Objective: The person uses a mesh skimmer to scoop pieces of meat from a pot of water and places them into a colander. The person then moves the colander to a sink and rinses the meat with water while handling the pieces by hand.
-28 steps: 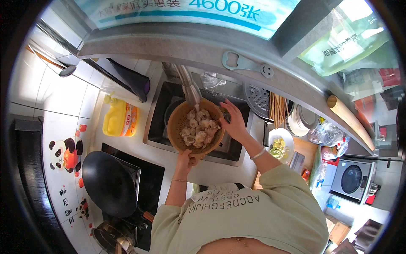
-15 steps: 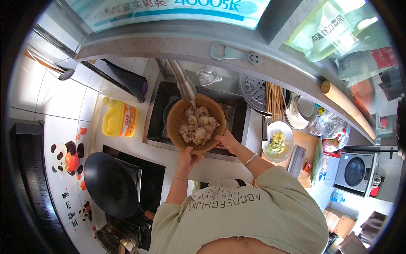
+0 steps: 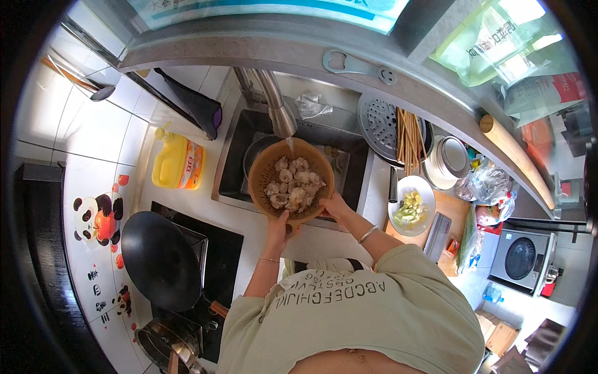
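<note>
Over the sink I hold a tan colander with both hands. Pale, greyish lumps of raw food lie inside it; their exact kind I cannot make out. A thin stream of water falls into the colander from the metal faucet. My left hand is closed round the colander's near side, by its short handle, thumb on the rim. My right hand grips the right rim, its lower fingers hidden beneath.
Left of the sink stands a yellow detergent jug. A black wok rests on the stove nearer me. To the right are a steamer plate, chopsticks, a plate of chopped vegetables and a cleaver. A shelf edge hangs above.
Water now runs visibly from the faucet into the colander. The colander stays in both hands over the sink, and the whole view has shifted slightly.
</note>
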{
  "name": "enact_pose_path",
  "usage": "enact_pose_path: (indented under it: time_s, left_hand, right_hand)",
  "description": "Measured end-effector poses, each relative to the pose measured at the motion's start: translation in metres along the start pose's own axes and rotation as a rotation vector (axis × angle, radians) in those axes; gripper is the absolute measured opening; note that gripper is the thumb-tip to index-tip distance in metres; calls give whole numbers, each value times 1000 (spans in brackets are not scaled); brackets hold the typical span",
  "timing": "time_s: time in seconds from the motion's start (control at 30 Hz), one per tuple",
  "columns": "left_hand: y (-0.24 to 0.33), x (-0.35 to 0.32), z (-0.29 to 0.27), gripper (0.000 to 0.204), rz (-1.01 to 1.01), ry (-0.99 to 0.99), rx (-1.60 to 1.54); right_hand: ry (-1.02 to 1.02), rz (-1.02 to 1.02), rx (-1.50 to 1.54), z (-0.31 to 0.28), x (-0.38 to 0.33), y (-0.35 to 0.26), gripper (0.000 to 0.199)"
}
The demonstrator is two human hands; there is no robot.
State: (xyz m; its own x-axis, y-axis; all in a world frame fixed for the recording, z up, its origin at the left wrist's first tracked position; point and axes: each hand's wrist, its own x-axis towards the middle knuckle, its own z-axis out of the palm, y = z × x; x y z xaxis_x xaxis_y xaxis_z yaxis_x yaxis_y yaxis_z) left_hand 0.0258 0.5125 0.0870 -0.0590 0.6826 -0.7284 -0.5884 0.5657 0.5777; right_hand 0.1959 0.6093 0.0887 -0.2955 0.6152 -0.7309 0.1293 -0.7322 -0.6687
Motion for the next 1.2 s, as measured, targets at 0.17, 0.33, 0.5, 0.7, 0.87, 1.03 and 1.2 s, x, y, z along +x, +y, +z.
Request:
enact_pose_path:
  time_s: [0.17,0.33,0.5,0.7,0.87,1.03,1.2]
  left_hand:
    - [8,-11,14,29,83,55,-48]
    - [6,-11,10,30,112,15,16]
    - [4,2,8,31,115,-66,47]
    - [3,2,10,33,74,-78,64]
    - [2,6,7,32,40,-72,76]
    - [7,2,10,31,69,-84,103]
    - [8,1,12,29,73,-78,87]
  right_hand:
    - [18,47,-27,1,-13,-11,51]
    - [4,97,-27,1,-20,-11,49]
    - [18,-2,20,-9,2,12,45]
    - [18,24,31,-11,-6,13,51]
    - [7,36,64,-13,-7,18,38]
    - [24,21,87,-10,-9,13,38]
    - [49,33,102,-7,-15,8,40]
